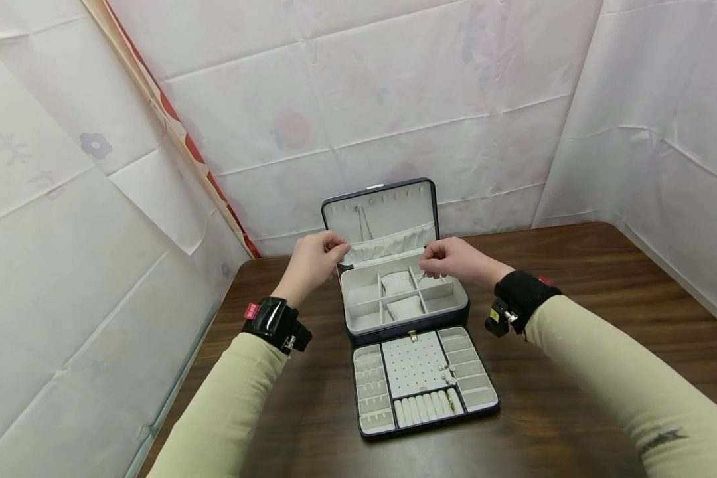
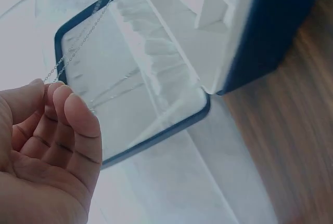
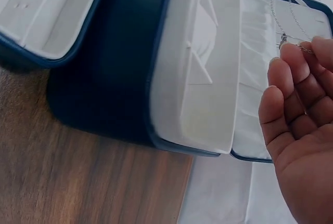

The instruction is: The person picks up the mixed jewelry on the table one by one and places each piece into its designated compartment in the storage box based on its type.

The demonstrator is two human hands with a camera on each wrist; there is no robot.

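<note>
Both hands (image 1: 317,255) (image 1: 448,259) pinching thin chain (image 2: 78,47), above open jewellery box (image 1: 403,302) rim

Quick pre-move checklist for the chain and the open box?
1. Left hand pinches chain: ok, seen in the left wrist view.
2. Right hand pinches chain: ok, held at the fingers.
3. Box lid open: ok, upright.
4. Chain free of lid hooks and pocket: cannot tell.
5. Tray out of the way: ok, on the table in front of the box.
6. Chain untangled: cannot tell.
</note>
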